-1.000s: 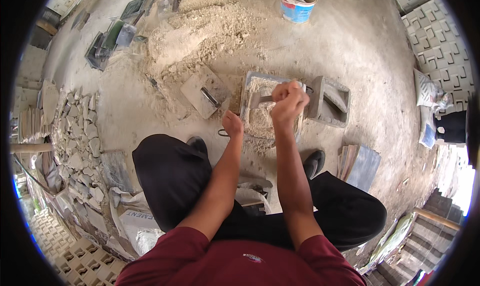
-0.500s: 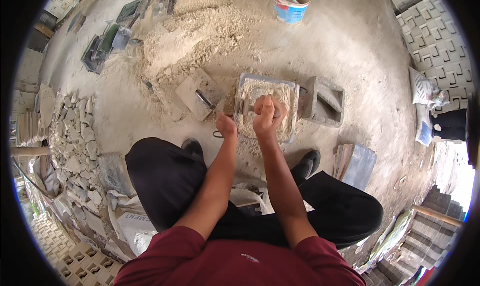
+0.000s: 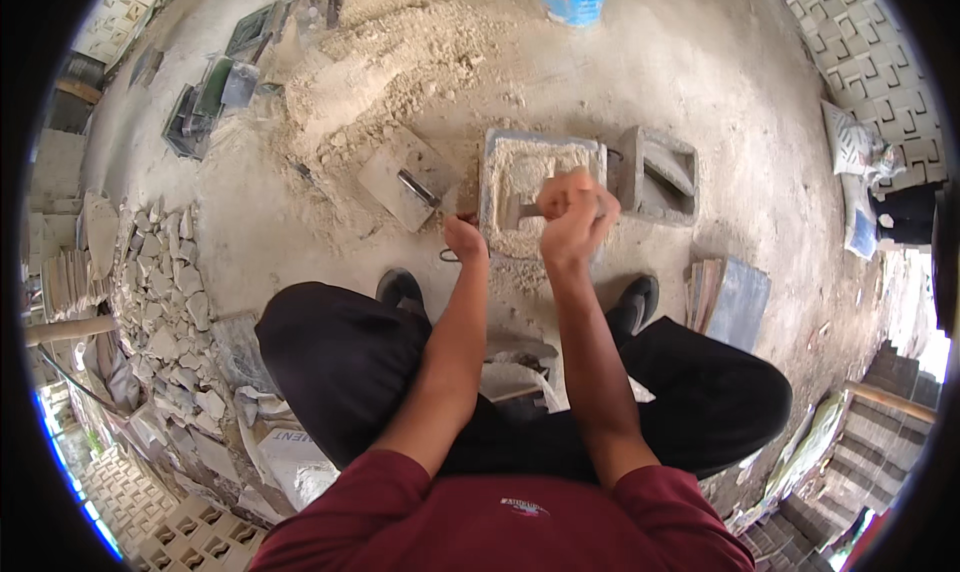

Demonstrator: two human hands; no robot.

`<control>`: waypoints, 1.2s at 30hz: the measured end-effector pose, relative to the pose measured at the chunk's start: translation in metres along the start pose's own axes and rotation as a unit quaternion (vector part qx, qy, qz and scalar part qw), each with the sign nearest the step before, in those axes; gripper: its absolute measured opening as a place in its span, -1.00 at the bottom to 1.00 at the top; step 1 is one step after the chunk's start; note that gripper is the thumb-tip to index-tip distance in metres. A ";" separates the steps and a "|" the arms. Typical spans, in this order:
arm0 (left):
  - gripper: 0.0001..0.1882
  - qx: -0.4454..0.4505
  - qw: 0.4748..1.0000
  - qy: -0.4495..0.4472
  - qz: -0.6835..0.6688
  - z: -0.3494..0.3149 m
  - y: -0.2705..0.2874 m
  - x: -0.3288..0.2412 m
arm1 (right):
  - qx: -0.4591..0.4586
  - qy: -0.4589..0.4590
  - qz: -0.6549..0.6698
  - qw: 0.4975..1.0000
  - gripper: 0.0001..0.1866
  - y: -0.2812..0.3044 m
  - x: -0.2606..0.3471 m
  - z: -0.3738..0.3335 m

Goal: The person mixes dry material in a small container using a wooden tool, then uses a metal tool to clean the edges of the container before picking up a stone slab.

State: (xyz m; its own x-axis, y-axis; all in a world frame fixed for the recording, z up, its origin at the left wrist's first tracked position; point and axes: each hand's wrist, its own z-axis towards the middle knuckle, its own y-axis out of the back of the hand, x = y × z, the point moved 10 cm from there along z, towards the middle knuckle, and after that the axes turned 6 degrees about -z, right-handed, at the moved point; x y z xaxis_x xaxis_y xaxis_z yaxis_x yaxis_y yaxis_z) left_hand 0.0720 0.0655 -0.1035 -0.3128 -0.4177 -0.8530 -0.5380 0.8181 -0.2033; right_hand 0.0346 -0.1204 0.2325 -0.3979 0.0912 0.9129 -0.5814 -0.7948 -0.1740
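In front of me on the ground lies a rectangular mould [image 3: 545, 136] with a grey rim, filled with pale, crumbly powder [image 3: 552, 162]. My right hand [image 3: 578, 217] is wrapped round a short-handled tool [image 3: 516, 212] whose dull head points left, over the powder. At the mould's left edge my left hand [image 3: 466, 239] is closed, close to a thin metal loop [image 3: 449, 256]; what its fingers hold is hidden. Left of the mould, a flat dusty plate [image 3: 385, 187] carries a trowel-like tool with a dark cylindrical handle [image 3: 418, 188].
A hollow grey block mould [image 3: 664, 177] sits right of the filled one. Loose powder [image 3: 370, 77] is heaped at the far left, and a blue-and-white bucket [image 3: 575, 0] stands beyond. Broken pieces [image 3: 165, 292] pile up on the left; thin slabs [image 3: 735, 297] lean near my right foot.
My right hand has lifted a little and shifted right with the tool relative to the mould. My left hand stays at the mould's left edge. The whole view has shifted slightly.
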 end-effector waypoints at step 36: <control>-0.33 0.057 0.991 0.037 -0.112 0.031 0.000 0.022 | -0.064 -0.062 0.025 0.996 -0.52 0.023 -0.023 -0.018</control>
State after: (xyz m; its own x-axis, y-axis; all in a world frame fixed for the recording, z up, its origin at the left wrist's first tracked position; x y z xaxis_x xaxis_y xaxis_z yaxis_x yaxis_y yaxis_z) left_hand 0.0895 0.0683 -0.1374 -0.2540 -0.6184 -0.7437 -0.5094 0.7391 -0.4407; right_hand 0.0180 -0.1302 0.2006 -0.3424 -0.0289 0.9391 -0.6520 -0.7123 -0.2597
